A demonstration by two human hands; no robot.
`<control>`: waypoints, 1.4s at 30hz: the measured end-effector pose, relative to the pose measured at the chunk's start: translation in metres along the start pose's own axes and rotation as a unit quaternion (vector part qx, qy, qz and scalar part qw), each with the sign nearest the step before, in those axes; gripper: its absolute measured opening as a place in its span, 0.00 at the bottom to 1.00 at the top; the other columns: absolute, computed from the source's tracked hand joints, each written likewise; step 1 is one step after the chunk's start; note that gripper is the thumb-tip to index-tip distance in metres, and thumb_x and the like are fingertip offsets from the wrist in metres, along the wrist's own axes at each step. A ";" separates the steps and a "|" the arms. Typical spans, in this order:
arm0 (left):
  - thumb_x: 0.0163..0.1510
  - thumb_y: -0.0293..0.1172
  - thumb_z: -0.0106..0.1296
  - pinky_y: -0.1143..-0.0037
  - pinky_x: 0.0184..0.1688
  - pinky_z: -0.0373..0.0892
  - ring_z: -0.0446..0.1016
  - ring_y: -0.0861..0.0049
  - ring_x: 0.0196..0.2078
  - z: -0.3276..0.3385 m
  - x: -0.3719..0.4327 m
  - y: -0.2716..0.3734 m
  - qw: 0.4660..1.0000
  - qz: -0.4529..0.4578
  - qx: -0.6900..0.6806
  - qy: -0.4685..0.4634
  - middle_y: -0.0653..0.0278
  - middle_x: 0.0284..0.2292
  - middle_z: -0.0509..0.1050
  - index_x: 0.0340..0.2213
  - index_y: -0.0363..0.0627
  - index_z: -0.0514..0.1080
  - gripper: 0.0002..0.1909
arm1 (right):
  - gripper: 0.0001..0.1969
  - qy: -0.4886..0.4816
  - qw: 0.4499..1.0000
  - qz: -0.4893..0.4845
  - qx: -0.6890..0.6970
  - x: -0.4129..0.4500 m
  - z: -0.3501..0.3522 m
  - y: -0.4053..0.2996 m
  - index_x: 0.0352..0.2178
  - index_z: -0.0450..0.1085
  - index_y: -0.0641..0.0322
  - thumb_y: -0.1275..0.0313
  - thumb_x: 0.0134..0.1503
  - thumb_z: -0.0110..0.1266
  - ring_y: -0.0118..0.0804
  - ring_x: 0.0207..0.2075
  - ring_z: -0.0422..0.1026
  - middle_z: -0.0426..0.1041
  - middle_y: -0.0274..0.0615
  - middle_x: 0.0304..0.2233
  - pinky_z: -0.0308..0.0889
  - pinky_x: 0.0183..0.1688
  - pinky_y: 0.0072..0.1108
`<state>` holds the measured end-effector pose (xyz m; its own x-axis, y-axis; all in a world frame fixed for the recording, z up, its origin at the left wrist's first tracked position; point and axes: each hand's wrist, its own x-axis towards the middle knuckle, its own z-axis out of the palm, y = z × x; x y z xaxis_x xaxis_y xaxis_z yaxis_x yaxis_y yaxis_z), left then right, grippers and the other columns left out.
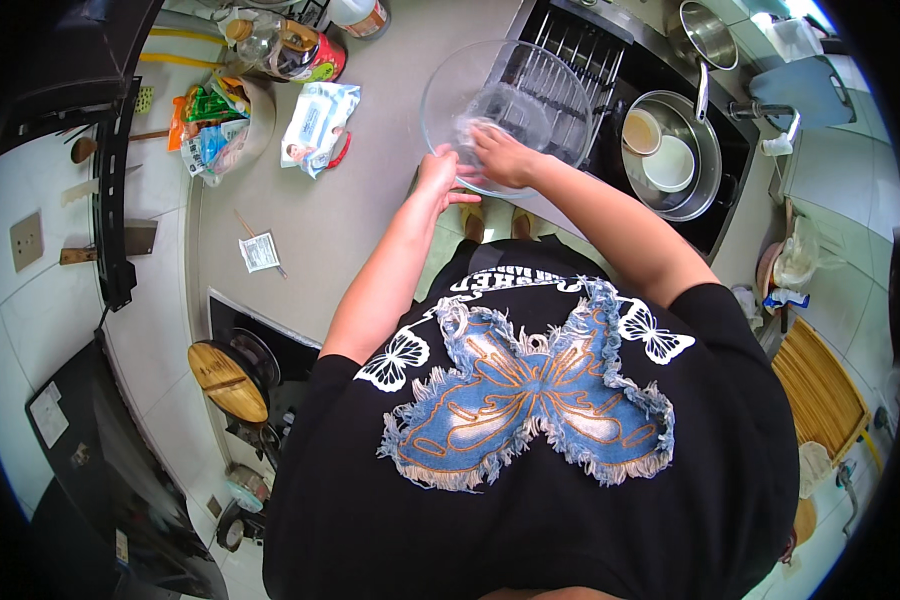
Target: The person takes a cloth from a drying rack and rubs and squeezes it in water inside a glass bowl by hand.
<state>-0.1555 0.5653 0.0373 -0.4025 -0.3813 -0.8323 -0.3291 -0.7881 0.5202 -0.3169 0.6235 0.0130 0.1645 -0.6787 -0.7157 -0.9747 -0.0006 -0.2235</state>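
A large clear glass bowl [570, 90] is held over the counter edge, partly in front of the dish rack. My left hand [444, 180] grips its near left rim, some fingers spread beneath. Inside the bowl is my right hand [495, 150], its fingers pressing a whitish, crumpled wipe or cloth [469, 131] against the glass. That piece is partly hidden by the fingers and blurred. A pack of wet wipes [319, 124] lies on the counter to the left, with a red curved object [341, 150] beside it.
The sink holds a steel basin [709, 172] with small bowls inside, right of the metal rack [555, 45]. A steel saucepan [709, 34] stands behind. At left are bottles [285, 52], a container of packets [259, 135], and a small sachet [259, 253] over a stick. A wood-lidded pot [227, 381] is nearer.
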 end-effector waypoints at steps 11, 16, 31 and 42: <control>0.61 0.31 0.31 0.60 0.29 0.78 0.78 0.52 0.36 -0.002 0.005 -0.006 1.000 0.024 0.001 0.017 0.38 0.47 0.68 0.63 0.46 0.39 0.30 | 0.44 0.023 0.993 0.081 0.080 -0.020 0.008 0.002 0.64 0.37 0.68 0.50 0.59 0.44 0.57 0.68 0.37 0.33 0.57 0.67 0.35 0.67 0.39; 0.62 0.32 0.32 0.61 0.29 0.78 0.78 0.53 0.36 0.004 0.001 0.000 0.999 0.012 0.041 0.014 0.39 0.46 0.69 0.62 0.45 0.44 0.28 | 0.33 0.220 0.970 0.055 0.086 0.006 -0.014 0.014 0.64 0.42 0.61 0.69 0.57 0.35 0.43 0.66 0.47 0.48 0.46 0.65 0.43 0.66 0.37; 0.60 0.29 0.33 0.61 0.28 0.78 0.78 0.56 0.36 0.003 0.004 0.003 0.999 0.026 0.046 0.010 0.42 0.45 0.70 0.61 0.44 0.45 0.28 | 0.46 0.181 0.970 0.154 0.044 0.001 0.003 0.025 0.64 0.34 0.70 0.52 0.56 0.48 0.54 0.68 0.35 0.30 0.55 0.67 0.36 0.67 0.40; 0.57 0.26 0.32 0.57 0.32 0.78 0.77 0.53 0.38 0.002 0.002 0.006 0.999 0.007 0.034 0.006 0.42 0.44 0.71 0.62 0.46 0.42 0.31 | 0.44 0.158 0.970 0.157 0.097 0.003 -0.005 0.016 0.63 0.38 0.75 0.53 0.58 0.47 0.58 0.68 0.35 0.28 0.59 0.67 0.39 0.66 0.40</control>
<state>-0.1600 0.5610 0.0395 -0.3967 -0.3986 -0.8269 -0.3808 -0.7482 0.5433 -0.3328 0.6181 0.0108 -0.2201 -0.8150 -0.5361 -0.9174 0.3597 -0.1702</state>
